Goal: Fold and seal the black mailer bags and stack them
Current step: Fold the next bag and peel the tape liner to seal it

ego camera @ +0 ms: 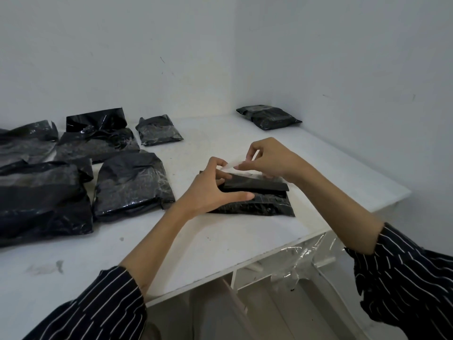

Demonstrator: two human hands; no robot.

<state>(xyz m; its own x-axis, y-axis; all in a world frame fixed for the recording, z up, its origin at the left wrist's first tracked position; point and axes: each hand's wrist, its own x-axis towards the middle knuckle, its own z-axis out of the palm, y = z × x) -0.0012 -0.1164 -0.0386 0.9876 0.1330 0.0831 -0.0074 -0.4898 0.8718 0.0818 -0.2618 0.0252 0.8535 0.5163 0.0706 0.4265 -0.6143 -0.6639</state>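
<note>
A bulging black mailer bag (259, 204) lies near the centre of the white surface (220, 241), with its flap (257, 185) lifted slightly. The flap's left end is gripped by the left hand (213, 190). A pale liner strip (232, 165) is pinched by the right hand (269, 158) just above the flap.

The step is judged to be peeling off the adhesive liner. It is best done with the flap held taut and the strip drawn low along it toward 3 o'clock, so the film is not creased. The flap should then be pressed down from one end to the other.

What is inside is hidden by the opaque film. Several more bags (133, 182) are spread at 9 to 10 o'clock, some with flaps open. One folded bag (268, 117) lies at 1 o'clock, in the corner.
</note>
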